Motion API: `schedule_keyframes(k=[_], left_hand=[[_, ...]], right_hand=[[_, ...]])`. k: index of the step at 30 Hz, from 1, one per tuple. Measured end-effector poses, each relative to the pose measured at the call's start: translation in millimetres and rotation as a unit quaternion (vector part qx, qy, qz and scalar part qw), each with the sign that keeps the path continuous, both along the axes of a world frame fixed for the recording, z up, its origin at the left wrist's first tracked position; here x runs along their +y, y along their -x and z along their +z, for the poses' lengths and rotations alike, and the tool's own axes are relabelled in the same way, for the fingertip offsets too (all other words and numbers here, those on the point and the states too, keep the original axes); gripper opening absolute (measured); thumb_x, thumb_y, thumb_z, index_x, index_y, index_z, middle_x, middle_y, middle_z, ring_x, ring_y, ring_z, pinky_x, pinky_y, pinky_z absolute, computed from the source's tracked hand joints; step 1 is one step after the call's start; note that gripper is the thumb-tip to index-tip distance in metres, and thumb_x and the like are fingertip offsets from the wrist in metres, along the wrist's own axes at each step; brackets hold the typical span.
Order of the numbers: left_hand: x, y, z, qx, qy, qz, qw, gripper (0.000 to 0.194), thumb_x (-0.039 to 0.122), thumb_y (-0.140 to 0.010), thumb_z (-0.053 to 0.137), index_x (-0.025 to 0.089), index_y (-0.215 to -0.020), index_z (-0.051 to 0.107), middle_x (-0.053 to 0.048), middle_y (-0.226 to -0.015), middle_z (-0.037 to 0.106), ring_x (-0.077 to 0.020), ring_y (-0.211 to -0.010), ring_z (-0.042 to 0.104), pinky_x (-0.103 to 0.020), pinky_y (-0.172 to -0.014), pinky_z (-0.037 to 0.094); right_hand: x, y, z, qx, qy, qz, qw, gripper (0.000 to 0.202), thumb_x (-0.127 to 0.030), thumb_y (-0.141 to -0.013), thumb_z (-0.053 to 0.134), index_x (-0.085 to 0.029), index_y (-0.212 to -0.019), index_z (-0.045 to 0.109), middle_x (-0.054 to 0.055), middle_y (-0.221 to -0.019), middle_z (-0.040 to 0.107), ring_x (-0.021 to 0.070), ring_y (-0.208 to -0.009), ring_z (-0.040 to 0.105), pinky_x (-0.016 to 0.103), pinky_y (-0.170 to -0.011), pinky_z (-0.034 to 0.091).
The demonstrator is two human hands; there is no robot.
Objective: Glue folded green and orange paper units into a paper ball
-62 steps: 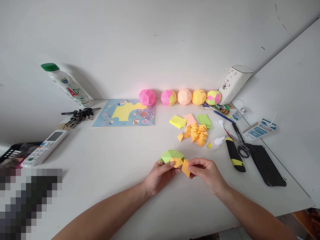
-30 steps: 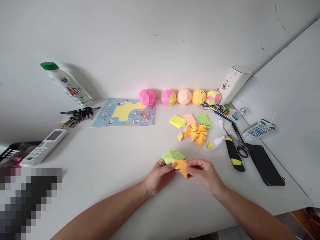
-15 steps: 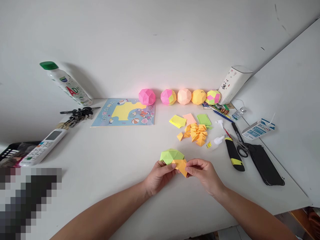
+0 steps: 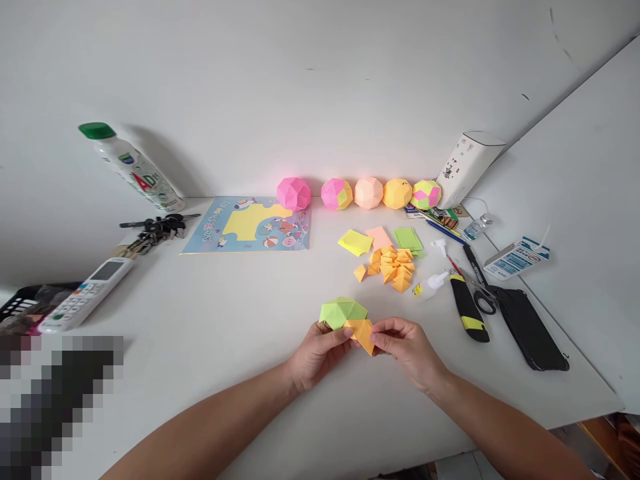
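Observation:
Near the table's front, my left hand grips a partly built folded-paper ball, its faceted top light green. Joined to its lower right side are orange folded-paper pieces, with my left thumb pressed on them. My right hand pinches the outer orange piece between thumb and fingertips. The underside of the ball is hidden by my fingers. Beyond the hands lies a pile of loose orange folded pieces, with yellow, peach and green paper sheets behind it.
Several finished paper balls line the wall. To the right are a glue bottle, a cutter, scissors, a black phone case and a carton. A remote, keys, white bottle and picture board lie left.
Almost nothing differs. The paper ball and the orange piece at my right fingertips have shifted very slightly; both hands keep their grip.

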State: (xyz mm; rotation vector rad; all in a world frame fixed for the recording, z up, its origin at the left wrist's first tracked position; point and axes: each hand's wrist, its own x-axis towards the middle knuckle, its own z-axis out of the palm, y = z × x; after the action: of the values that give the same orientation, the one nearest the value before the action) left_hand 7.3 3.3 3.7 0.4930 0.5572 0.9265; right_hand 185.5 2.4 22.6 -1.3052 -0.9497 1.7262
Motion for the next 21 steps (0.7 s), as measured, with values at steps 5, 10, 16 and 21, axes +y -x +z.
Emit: schedule_keyframes(k=[5, 10, 16, 21], left_hand=[[0.9, 0.0, 1.7, 0.006, -0.004, -0.005, 1.000, 0.016, 0.021, -0.077, 0.066, 0.013, -0.091, 0.068, -0.009, -0.089, 0.066, -0.0185, -0.082, 0.058, -0.034, -0.080, 0.044], [0.4, -0.3, 2.0, 0.009, -0.006, -0.008, 1.000, 0.018, 0.022, -0.076, 0.067, 0.013, -0.091, 0.068, -0.009, -0.089, 0.066, -0.0189, -0.082, 0.059, -0.034, -0.080, 0.045], [-0.5, -0.4, 1.1, 0.009, -0.014, -0.021, 1.000, 0.011, 0.020, -0.075, 0.068, 0.012, -0.083, 0.068, -0.007, -0.080, 0.064, -0.0171, -0.078, 0.057, -0.033, -0.080, 0.044], [0.2, 1.2, -0.6, 0.026, -0.020, -0.034, 0.999, 0.009, 0.019, -0.075, 0.068, 0.012, -0.081, 0.067, -0.006, -0.078, 0.064, -0.0162, -0.077, 0.057, -0.032, -0.080, 0.043]], right_hand=[[-0.5, -0.8, 0.6, 0.000, -0.007, 0.005, 1.000, 0.020, -0.032, -0.066, 0.078, -0.017, -0.073, 0.068, 0.001, -0.068, 0.069, 0.0152, -0.062, 0.063, 0.032, -0.065, 0.053], [-0.9, -1.0, -1.8, 0.001, -0.007, 0.004, 1.000, 0.020, -0.032, -0.066, 0.078, -0.017, -0.073, 0.067, 0.001, -0.069, 0.069, 0.0150, -0.062, 0.063, 0.032, -0.066, 0.053], [0.5, 0.4, -2.7, 0.045, 0.041, -0.006, 0.998, 0.025, -0.032, -0.062, 0.081, -0.017, -0.073, 0.064, 0.002, -0.073, 0.069, 0.0177, -0.069, 0.065, 0.033, -0.066, 0.050], [1.3, 0.9, -0.5, 0.094, 0.069, 0.005, 0.993, 0.027, -0.028, -0.062, 0.081, -0.018, -0.073, 0.058, 0.000, -0.071, 0.068, 0.0179, -0.070, 0.065, 0.030, -0.064, 0.046]])
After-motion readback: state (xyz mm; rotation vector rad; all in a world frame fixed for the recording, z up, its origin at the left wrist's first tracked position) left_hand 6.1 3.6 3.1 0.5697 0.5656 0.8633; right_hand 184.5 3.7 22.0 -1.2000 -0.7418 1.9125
